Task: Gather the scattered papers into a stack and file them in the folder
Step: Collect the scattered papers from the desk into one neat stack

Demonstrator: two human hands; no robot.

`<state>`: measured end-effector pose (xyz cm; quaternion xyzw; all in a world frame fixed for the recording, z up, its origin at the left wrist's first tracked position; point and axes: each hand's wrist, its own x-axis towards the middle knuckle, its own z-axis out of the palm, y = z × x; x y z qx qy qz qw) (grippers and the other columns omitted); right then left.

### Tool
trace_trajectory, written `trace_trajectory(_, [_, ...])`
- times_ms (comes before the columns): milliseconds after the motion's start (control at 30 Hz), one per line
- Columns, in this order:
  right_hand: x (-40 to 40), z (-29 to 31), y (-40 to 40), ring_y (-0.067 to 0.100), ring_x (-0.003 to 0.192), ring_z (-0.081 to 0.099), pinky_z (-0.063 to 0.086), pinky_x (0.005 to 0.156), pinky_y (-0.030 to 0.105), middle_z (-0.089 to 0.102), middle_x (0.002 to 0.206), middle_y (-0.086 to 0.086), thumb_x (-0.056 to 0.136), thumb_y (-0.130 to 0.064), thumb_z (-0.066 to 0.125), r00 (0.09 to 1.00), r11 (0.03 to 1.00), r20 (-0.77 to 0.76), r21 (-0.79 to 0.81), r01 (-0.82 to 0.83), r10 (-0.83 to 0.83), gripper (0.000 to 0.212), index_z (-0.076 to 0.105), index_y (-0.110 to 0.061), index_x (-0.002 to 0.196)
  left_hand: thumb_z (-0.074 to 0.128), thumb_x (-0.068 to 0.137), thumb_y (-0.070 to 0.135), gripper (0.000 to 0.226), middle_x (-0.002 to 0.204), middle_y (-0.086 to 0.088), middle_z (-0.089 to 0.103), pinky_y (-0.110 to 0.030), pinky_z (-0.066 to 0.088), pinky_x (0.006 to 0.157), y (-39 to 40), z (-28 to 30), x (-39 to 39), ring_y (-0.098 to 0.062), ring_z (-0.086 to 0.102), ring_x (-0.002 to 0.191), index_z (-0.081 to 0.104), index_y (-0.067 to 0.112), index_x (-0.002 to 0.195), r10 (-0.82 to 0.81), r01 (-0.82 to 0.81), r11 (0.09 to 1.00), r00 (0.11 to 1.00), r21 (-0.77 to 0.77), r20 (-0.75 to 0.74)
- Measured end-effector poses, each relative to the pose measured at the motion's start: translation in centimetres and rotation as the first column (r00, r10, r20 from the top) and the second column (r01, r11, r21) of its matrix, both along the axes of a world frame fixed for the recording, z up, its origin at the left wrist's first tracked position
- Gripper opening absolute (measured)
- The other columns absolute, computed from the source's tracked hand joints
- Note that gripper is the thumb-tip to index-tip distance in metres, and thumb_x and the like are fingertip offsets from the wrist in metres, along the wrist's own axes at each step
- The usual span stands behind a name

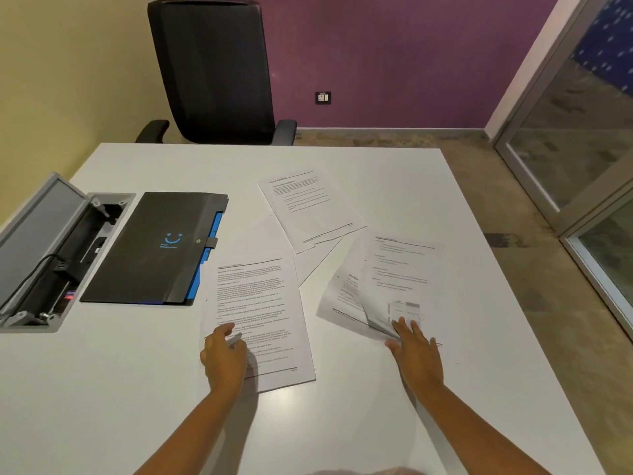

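Several printed sheets lie scattered on the white table [137, 389]. A dense text page [257, 303] lies in front of me, and my left hand [224, 354] rests on its lower left corner, fingers curled on the paper. A sheet [310, 209] sits farther back, over a blank one [318, 262]. On the right, the right-hand sheets [394, 279] overlap, and my right hand [416, 351] presses flat on their near corner, which is lifting. The black folder [154, 248] with blue tabs lies shut to the left.
An open grey cable box [51, 255] with plugs and wires is sunk into the table at the left edge. A black office chair [215, 70] stands behind the far edge. A glass door [582, 132] is on the right.
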<state>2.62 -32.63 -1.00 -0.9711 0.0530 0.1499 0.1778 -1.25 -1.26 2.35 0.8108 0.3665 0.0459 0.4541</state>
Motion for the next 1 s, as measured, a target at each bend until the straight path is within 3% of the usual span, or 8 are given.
trace_trajectory(267, [-0.6,2.5,-0.4,0.022,0.108,0.06,0.045,0.089,0.025,0.064,0.121,0.005,0.095,-0.009,0.044,0.956,0.901,0.173,0.406,0.151,-0.239,0.036,0.055,-0.021,0.128,0.051,0.093,0.012,0.018,0.105,-0.005,0.06,-0.022,0.045,0.073,-0.7,0.6,0.1,-0.021,0.057,0.094,0.056,0.01,0.109,-0.184,0.193,0.978,0.976,-0.074,0.116])
trace_trajectory(367, [-1.9,2.8,-0.4,0.007,0.105,0.055,0.035,0.085,0.009,0.064,0.122,0.0,0.092,-0.009,0.05,0.985,0.929,0.167,0.367,-0.034,-0.03,0.036,0.058,-0.022,0.125,0.049,0.094,0.023,0.014,0.101,-0.006,0.065,-0.026,0.049,0.071,-1.3,0.7,0.9,-0.023,0.061,0.092,0.059,0.014,0.099,-0.293,0.293,0.929,0.955,-0.226,0.033])
trace_trajectory(433, [-3.1,2.3,-0.3,0.003,0.112,0.051,0.03,0.091,0.005,0.061,0.126,-0.001,0.09,-0.007,0.054,0.977,0.93,0.164,0.321,-0.18,0.133,0.037,0.06,-0.022,0.123,0.046,0.094,0.033,0.022,0.097,-0.007,0.067,-0.037,0.049,0.084,-1.7,0.6,1.3,-0.025,0.062,0.093,0.06,0.017,0.091,-0.392,0.359,0.88,0.919,-0.312,-0.047])
trace_trajectory(567, [-4.6,0.5,0.0,0.007,0.137,0.034,0.02,0.113,0.024,0.044,0.142,-0.012,0.091,-0.028,0.054,0.952,0.923,0.064,0.232,-0.306,0.299,0.041,0.05,-0.032,0.132,0.044,0.079,0.066,0.044,0.073,-0.002,0.056,-0.034,0.045,0.075,-2.5,0.5,1.2,-0.021,0.055,0.07,0.053,0.022,0.075,-0.468,0.332,0.778,0.873,-0.534,-0.138])
trace_trajectory(633, [-4.9,-0.3,-0.1,0.0,0.141,0.019,0.009,0.117,0.03,0.028,0.146,-0.023,0.088,-0.052,0.048,0.94,0.926,0.021,0.164,-0.338,0.34,0.051,0.04,-0.038,0.137,0.048,0.07,0.074,0.058,0.08,-0.006,0.063,-0.032,0.045,0.074,-2.7,-0.1,0.9,-0.021,0.058,0.071,0.055,0.017,0.08,-0.509,0.363,0.755,0.849,-0.546,-0.14])
trace_trajectory(700, [-5.2,-0.8,-0.1,-0.006,0.138,0.004,0.0,0.118,0.035,0.011,0.144,-0.03,0.081,-0.071,0.036,0.928,0.919,-0.005,0.142,-0.367,0.372,0.066,0.031,-0.042,0.14,0.058,0.082,0.052,0.053,0.129,-0.013,0.057,-0.042,0.048,0.094,-2.7,-0.9,0.7,-0.029,0.061,0.106,0.052,0.015,0.12,-0.457,0.322,0.788,0.877,-0.524,-0.147])
trace_trajectory(767, [-5.3,-1.1,-0.2,-0.01,0.135,-0.004,-0.005,0.117,0.037,0.003,0.142,-0.031,0.076,-0.08,0.024,0.924,0.918,-0.018,0.128,-0.376,0.381,0.075,0.027,-0.043,0.141,0.062,0.085,0.031,0.06,0.148,-0.009,0.037,-0.05,0.044,0.102,-2.6,-1.2,0.5,-0.032,0.054,0.119,0.036,0.014,0.136,-0.406,0.279,0.811,0.901,-0.515,-0.152])
trace_trajectory(1000, [-4.1,-0.7,1.2,0.005,0.143,0.016,0.008,0.118,0.037,0.029,0.151,-0.015,0.098,-0.037,0.034,0.956,0.955,-0.003,0.048,-0.292,0.292,0.039,0.04,-0.037,0.137,0.056,0.082,0.006,0.053,0.13,-0.01,0.056,-0.041,0.054,0.081,-3.3,-1.2,0.6,-0.029,0.066,0.086,0.041,0.012,0.133,-0.403,0.233,0.802,0.891,-0.55,-0.21])
